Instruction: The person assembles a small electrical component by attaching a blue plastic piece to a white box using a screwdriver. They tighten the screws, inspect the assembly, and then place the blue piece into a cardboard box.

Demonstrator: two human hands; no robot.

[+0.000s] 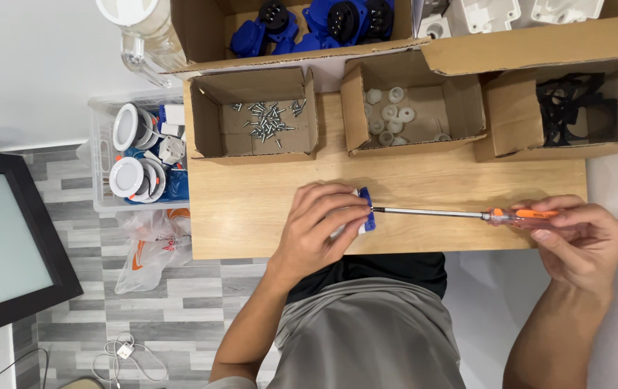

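My left hand (318, 225) curls its fingers around a small blue-and-white plastic socket part (364, 210) above the smooth wooden tabletop (251, 209). My right hand (579, 238) grips the orange-handled screwdriver (467, 214); its slim steel shaft lies horizontal, tip pointing left into the part, just beyond my left fingertips.

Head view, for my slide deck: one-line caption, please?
Left hand steadies a blue-white part while the right hand drives an orange-handled screwdriver into it.
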